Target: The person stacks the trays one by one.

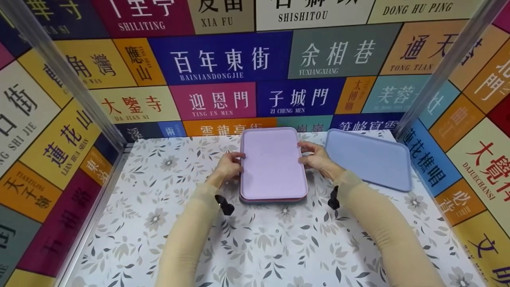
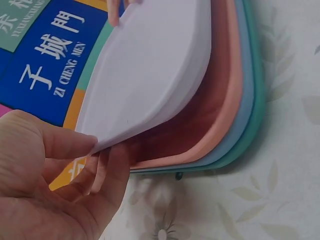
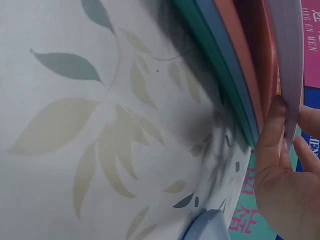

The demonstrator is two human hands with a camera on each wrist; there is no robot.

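A lilac rectangular tray [image 1: 275, 167] is raised at its far end above a stack of trays. My left hand [image 1: 228, 166] pinches its left edge between thumb and fingers, while my right hand [image 1: 318, 159] grips the opposite edge. Under it, in the left wrist view, lies a coral tray [image 2: 232, 65], with a blue tray [image 2: 245, 75] and a green tray [image 2: 257, 95] nested below. A gap shows between the lilac tray and the coral one. In the right wrist view, right-hand fingers [image 3: 272, 132] hold the lilac edge from beneath.
A periwinkle-blue tray [image 1: 370, 159] lies at an angle on the right, near the right wall. White floral cloth [image 1: 159, 239] covers the table. Panels printed with place names [image 1: 223, 56] stand at the back and both sides.
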